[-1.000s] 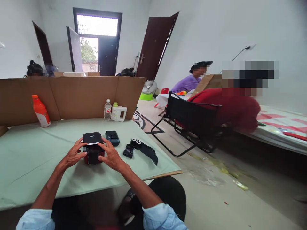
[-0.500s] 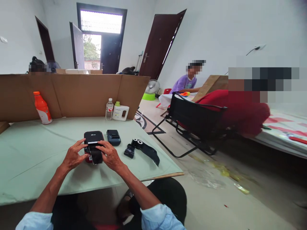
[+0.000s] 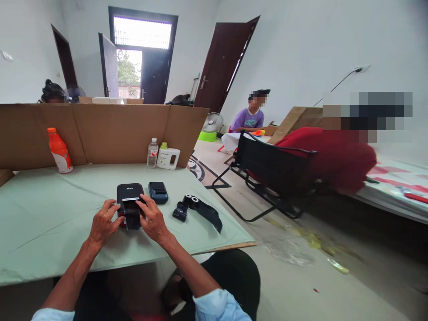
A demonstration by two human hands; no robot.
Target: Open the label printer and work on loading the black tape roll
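Your left hand (image 3: 106,220) and right hand (image 3: 154,218) are both at the black box (image 3: 129,191) with dark red sides, on the counter (image 3: 67,240) left of the frame's centre, below the middle. Your left hand has its thumb and fingers parted, with their tips at the box's left edge; whether they grip it cannot be told. Your right hand reaches in from the other side, its forefinger over the top near a pale strip and its thumb beside the dark shiny flap (image 3: 133,218) at the near side of the box. Whether that hand pinches the flap cannot be told either.

Just to the right of the box in the frame you have a small dark blue device (image 3: 158,192), and further right a black curved item (image 3: 203,211) with two white rings. Toward the back of the counter, a clear bottle (image 3: 152,154) stands just beside a white jug (image 3: 163,158) with a green cap; well to the left is an orange bottle (image 3: 60,150). A cardboard screen (image 3: 117,133) rises behind them. At the right of the frame, a person in red (image 3: 331,156) sits in a black folding chair (image 3: 267,162).
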